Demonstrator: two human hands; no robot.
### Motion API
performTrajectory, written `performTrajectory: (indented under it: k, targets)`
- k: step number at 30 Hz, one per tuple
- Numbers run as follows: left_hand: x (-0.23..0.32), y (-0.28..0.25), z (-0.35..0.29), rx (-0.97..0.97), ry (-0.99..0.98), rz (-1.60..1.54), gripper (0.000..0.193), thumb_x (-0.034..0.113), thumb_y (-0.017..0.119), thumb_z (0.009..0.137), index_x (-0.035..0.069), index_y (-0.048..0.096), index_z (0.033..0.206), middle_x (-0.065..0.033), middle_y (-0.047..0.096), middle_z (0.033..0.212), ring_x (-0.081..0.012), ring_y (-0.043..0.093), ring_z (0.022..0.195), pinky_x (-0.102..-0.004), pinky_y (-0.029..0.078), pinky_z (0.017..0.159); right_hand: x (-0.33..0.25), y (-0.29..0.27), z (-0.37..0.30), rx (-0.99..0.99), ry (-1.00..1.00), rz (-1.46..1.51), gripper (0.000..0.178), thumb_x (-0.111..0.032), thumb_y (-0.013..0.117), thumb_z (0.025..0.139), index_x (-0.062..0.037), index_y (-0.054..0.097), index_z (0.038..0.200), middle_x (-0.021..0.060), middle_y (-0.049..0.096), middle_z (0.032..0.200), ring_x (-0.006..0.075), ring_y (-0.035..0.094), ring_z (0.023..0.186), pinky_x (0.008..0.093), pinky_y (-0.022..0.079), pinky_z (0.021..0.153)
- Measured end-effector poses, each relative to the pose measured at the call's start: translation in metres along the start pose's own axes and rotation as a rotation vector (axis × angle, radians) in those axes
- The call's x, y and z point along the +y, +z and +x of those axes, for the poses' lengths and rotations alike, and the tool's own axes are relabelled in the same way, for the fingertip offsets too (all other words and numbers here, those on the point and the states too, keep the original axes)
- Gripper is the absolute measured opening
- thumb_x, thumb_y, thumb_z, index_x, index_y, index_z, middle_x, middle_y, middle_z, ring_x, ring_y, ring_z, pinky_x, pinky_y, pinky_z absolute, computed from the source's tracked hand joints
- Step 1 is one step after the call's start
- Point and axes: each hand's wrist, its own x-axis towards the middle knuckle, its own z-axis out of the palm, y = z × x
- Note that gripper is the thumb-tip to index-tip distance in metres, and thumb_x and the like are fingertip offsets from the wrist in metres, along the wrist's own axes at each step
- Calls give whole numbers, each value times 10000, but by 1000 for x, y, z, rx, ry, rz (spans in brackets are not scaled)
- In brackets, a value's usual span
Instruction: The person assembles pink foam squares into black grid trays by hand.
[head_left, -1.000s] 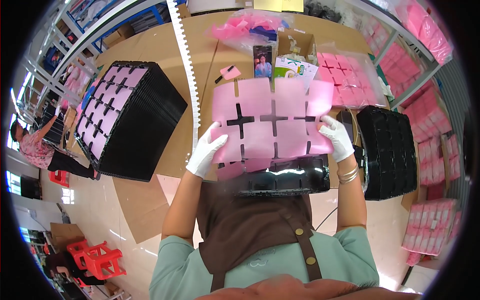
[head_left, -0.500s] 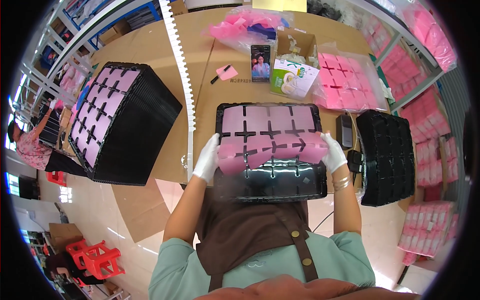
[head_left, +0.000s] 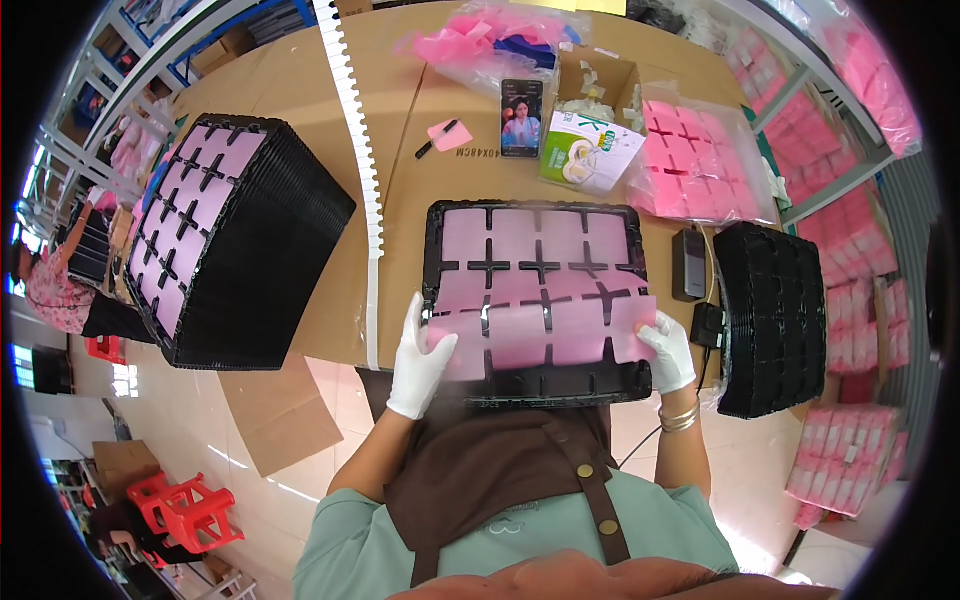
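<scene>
Looking down on a work table (head_left: 400, 230), with a black tray (head_left: 520, 386) at the clock's centre and twelve o'clock pointing away from the wearer. A pink sheet (head_left: 555, 330) with cross-shaped slits spans the tray's nearer half, its near edge raised. At eight o'clock the gloved left hand (head_left: 420, 365) pinches the sheet's left corner, index finger parted from thumb; at four o'clock the gloved right hand (head_left: 672, 355) pinches the right corner, thumb on top. Doing this well probably means keeping both corners level and the sheet gently taut, matching slits to the tray's raised crosses, and smoothing from twelve towards six so the middle doesn't buckle; tugging could tear the slits. Counted: one tray at centre; one sheet held, though whether the pink in the far cells belongs to it I cannot tell; two tray stacks, one at nine o'clock, pink-topped (head_left: 290, 240), one at three, black (head_left: 775, 320), their layers too fine to count; one phone (head_left: 522, 120) at twelve; one open cardboard box (head_left: 625, 85) near one; one bag of pink sheets (head_left: 700, 165) between one and two; one pen (head_left: 437, 139) at eleven.
</scene>
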Motion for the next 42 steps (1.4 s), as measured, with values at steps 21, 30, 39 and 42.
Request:
performTrajectory:
  k: [21,30,39,42]
  targets:
    - [-19,-2,-22,80,-22,452,641,126,637,808,4,345,1366,-113,600,744,-164,559,563,-289,487,573,19,-12,-28,49,261,-232,156,-133,574,880,22,594,888,82,609,643,135,588,475,223,484,420]
    - [9,-34,-18,312,151,505,505,79,589,861,-37,398,1313,-129,600,893,-172,605,773,-312,505,700,-8,-53,-23,85,167,-423,164,-124,573,880,36,553,909,75,582,624,155,581,492,224,459,438]
    - [16,53,91,-151,586,1269,626,394,511,885,-66,386,1290,-236,412,1333,-352,394,1241,-416,304,1041,-16,29,129,-171,-21,-90,189,-99,553,893,38,540,1023,100,624,889,197,642,830,278,516,802]
    - [2,54,112,-214,537,1409,715,474,488,882,-69,345,1324,-229,340,1401,-325,323,1306,-396,264,1070,3,25,167,-210,-5,-42,178,-85,540,895,30,535,1030,104,619,916,193,633,863,279,512,817]
